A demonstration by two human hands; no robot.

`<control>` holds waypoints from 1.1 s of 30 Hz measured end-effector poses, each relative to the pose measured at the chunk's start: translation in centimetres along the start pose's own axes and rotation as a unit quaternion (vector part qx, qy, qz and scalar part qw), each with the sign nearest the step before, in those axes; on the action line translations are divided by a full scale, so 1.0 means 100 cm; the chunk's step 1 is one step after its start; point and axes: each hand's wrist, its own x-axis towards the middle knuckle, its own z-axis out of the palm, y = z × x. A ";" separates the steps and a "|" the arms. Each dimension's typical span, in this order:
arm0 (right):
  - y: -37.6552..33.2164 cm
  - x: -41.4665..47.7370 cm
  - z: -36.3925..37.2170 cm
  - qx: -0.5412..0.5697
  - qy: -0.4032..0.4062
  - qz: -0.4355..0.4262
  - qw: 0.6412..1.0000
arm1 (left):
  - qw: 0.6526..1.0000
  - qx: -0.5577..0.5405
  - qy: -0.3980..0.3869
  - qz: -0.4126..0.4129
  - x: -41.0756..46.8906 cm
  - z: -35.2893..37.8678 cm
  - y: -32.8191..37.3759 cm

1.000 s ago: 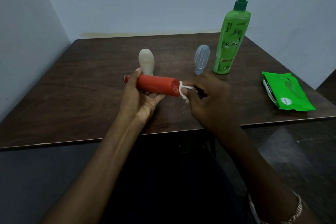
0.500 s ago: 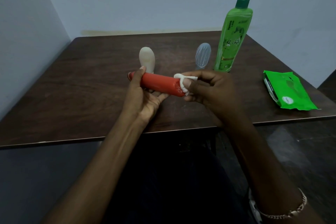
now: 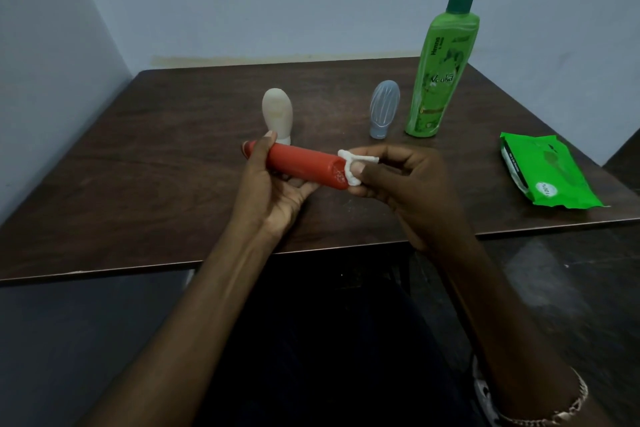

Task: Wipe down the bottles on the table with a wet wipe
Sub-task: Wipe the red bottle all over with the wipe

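Observation:
My left hand (image 3: 273, 191) grips a red bottle (image 3: 304, 166) lying sideways above the near part of the dark table (image 3: 138, 184). My right hand (image 3: 405, 184) pinches a crumpled white wet wipe (image 3: 349, 166) against the bottle's right end. Behind the red bottle stands a small cream bottle (image 3: 277, 114). A small translucent blue-grey bottle (image 3: 383, 113) stands further right. Beside it rises a tall green pump bottle (image 3: 443, 73).
A green pack of wet wipes (image 3: 543, 170) lies flat near the table's right edge. Pale walls close the table in at the back and left. The table's front edge runs just below my wrists.
My right hand has turned from below the bottle's right end to wrap the wipe over that end. The left hand and the bottle have hardly moved.

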 end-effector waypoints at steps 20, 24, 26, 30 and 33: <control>-0.006 -0.002 0.002 -0.259 0.011 -0.168 0.951 | 1.000 -0.014 -0.005 -0.009 0.000 0.001 -0.001; 0.005 -0.004 -0.003 -0.226 0.038 -0.124 0.965 | 1.000 -0.018 -0.003 0.000 0.001 -0.001 0.005; 0.009 -0.006 -0.004 -0.197 0.046 -0.118 0.972 | 1.000 -0.017 -0.001 0.005 0.001 -0.002 0.006; 0.000 -0.009 0.004 -0.208 0.050 -0.169 0.962 | 1.000 -0.022 -0.010 -0.004 0.004 -0.002 0.005; -0.001 -0.006 0.008 -0.240 0.043 -0.193 0.950 | 0.999 -0.026 -0.018 -0.008 0.005 -0.003 0.004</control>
